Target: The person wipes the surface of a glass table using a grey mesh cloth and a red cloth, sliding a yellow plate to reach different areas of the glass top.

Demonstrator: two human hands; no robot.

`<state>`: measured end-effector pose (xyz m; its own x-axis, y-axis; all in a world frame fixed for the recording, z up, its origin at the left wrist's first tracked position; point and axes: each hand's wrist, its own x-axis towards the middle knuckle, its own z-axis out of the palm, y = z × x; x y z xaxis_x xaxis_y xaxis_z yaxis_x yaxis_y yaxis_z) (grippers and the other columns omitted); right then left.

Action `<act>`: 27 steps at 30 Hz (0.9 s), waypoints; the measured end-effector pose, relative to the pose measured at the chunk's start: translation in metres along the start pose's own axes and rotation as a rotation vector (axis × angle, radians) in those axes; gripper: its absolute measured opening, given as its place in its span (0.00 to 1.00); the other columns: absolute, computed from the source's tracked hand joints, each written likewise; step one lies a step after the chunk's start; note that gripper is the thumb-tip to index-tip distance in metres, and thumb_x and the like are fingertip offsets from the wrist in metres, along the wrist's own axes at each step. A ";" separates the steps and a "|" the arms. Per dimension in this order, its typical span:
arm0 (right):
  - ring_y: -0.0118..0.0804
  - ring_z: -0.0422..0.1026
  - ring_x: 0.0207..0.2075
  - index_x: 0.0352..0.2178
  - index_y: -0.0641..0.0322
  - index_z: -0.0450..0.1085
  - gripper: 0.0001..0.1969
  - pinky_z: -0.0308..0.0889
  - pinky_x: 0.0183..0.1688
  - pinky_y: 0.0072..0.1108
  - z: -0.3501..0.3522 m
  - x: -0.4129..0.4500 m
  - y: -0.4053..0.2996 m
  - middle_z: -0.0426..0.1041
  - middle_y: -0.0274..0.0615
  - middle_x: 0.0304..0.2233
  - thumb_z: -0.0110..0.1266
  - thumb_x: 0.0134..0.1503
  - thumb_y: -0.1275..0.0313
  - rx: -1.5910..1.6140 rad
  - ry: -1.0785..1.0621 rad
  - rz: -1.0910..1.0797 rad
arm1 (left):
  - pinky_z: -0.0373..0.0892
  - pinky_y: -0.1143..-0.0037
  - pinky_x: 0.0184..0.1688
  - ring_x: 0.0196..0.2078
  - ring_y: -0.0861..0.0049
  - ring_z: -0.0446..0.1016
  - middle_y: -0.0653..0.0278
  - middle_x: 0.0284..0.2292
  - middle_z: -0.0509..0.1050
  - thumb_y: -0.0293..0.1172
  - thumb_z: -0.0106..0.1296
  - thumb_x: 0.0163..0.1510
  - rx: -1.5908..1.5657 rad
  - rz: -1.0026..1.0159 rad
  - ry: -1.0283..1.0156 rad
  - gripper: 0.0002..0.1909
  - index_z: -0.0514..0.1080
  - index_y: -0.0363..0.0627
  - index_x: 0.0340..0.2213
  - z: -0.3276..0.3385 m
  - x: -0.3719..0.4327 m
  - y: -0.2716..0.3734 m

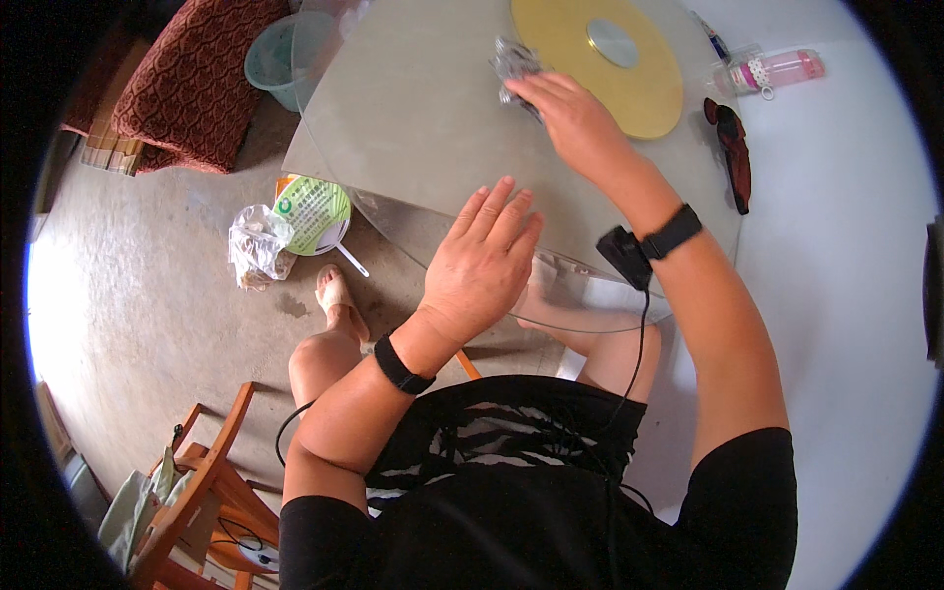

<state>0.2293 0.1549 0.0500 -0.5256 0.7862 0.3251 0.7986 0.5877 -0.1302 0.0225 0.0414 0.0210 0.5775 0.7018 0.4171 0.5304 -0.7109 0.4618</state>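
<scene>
At the far middle of the glass tabletop (413, 110), my right hand (582, 122) has its fingers on a crumpled grey cloth (514, 65). The cloth's shape is partly hidden under the fingertips. Just right of it lies a round yellow turntable (656, 88) with a silvery disc (613, 43) at its middle. My left hand (483, 258) is at the table's near edge, palm down, with fingers somewhat apart and nothing in it. Whether its palm touches the glass I cannot tell.
By the right-hand wall stand a pink bottle (789, 69) and a dark red object (732, 155). A hand fan (313, 214) and a plastic bag (259, 240) are left of the table. Farther off are a bucket (276, 63) and patterned cushion (192, 81); a wooden chair (221, 435) stands lower left.
</scene>
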 end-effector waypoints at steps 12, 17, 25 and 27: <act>0.52 0.71 0.45 0.50 0.62 0.65 0.21 0.66 0.49 0.36 0.005 -0.002 -0.039 0.74 0.48 0.41 0.45 0.53 0.81 -0.012 0.001 -0.082 | 0.58 0.62 0.63 0.62 0.62 0.59 0.60 0.53 0.67 0.29 0.55 0.49 -0.003 -0.007 -0.017 0.20 0.71 0.46 0.45 -0.001 -0.004 -0.002; 0.52 0.71 0.46 0.49 0.63 0.66 0.19 0.62 0.56 0.38 -0.006 0.012 0.015 0.75 0.47 0.41 0.45 0.53 0.78 -0.193 -0.048 0.140 | 0.58 0.62 0.63 0.62 0.62 0.59 0.60 0.53 0.67 0.30 0.55 0.49 -0.014 0.020 -0.002 0.20 0.71 0.45 0.45 0.001 0.003 0.003; 0.50 0.69 0.52 0.50 0.66 0.66 0.22 0.57 0.61 0.40 -0.016 -0.032 -0.064 0.73 0.54 0.46 0.50 0.51 0.77 0.033 -0.140 -0.009 | 0.60 0.62 0.62 0.60 0.58 0.62 0.56 0.51 0.68 0.30 0.54 0.49 0.009 0.016 -0.008 0.17 0.72 0.43 0.43 0.005 -0.004 0.010; 0.49 0.68 0.54 0.50 0.66 0.65 0.23 0.57 0.61 0.40 -0.026 -0.043 -0.070 0.72 0.54 0.47 0.52 0.51 0.77 0.017 -0.170 -0.008 | 0.61 0.61 0.60 0.59 0.55 0.64 0.53 0.49 0.69 0.31 0.54 0.47 -0.017 0.040 0.034 0.17 0.73 0.42 0.41 0.010 -0.005 0.017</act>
<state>0.2038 0.0748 0.0698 -0.5751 0.8017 0.1629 0.7898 0.5960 -0.1449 0.0347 0.0251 0.0192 0.5768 0.6741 0.4614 0.4966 -0.7378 0.4572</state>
